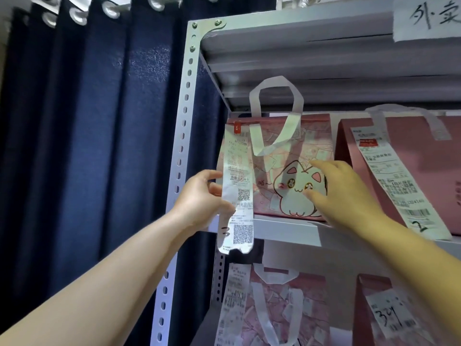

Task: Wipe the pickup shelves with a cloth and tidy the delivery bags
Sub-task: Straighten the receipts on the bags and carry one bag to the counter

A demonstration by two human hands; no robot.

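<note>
A pink delivery bag with a cartoon cat [287,171] stands at the left end of the grey metal shelf [284,231]. Its white handles stick up. A long white receipt [237,188] hangs from its left corner, past the shelf edge. My left hand [199,198] pinches the receipt's left edge between thumb and fingers. On the bag's front lies my right hand [341,193], fingers spread over the cat drawing. No cloth is in view.
A second pink bag [411,156] with a receipt marked 2 stands to the right. Below, two more pink bags [284,308] [399,313] with receipts sit on the lower shelf. A perforated upright post [182,151] and dark blue curtain [87,146] are on the left.
</note>
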